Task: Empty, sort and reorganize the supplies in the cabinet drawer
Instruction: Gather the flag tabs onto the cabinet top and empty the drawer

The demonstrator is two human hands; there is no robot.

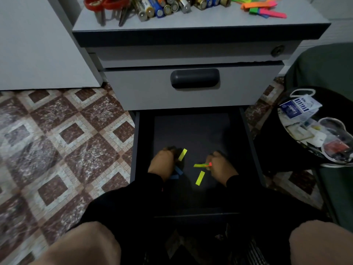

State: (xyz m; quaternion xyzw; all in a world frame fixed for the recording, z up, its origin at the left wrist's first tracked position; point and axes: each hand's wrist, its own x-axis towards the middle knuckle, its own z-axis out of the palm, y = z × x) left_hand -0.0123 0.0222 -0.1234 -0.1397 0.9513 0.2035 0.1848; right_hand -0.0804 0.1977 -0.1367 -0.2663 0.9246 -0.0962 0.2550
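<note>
While both hands work low in the open drawer (246, 142) at the bottom centre of the frame, the sorting is clearly well along: the cabinet top (200, 22) at the upper edge already carries red-handled scissors (107, 4), a heap of batteries (172, 5) and a spread of coloured sticky tabs (261, 7).

Down in the drawer, the right hand (221, 166) has its grip pinched together on a small bundle of tabs (202, 165), green and orange, poking out toward frame left. The left hand (164, 162) is curled knuckles-up; whether its grip is closed on anything I cannot tell, though blue tabs (178, 172) lie against it at its lower right edge.

Two loose yellow tabs remain on the dark drawer floor. One yellow tab (182, 154) sits just beside the left hand's fingers, its long axis tilted up to the right. The other yellow tab (200, 178) lies just below the right hand's bundle, slanted the same way, its upper end nearest that hand.

So the split looks natural: upper tab for the left, lower one for the right, which only needs to drop toward frame bottom. Being thin and flat, they may want a fingernail to lift.
</note>
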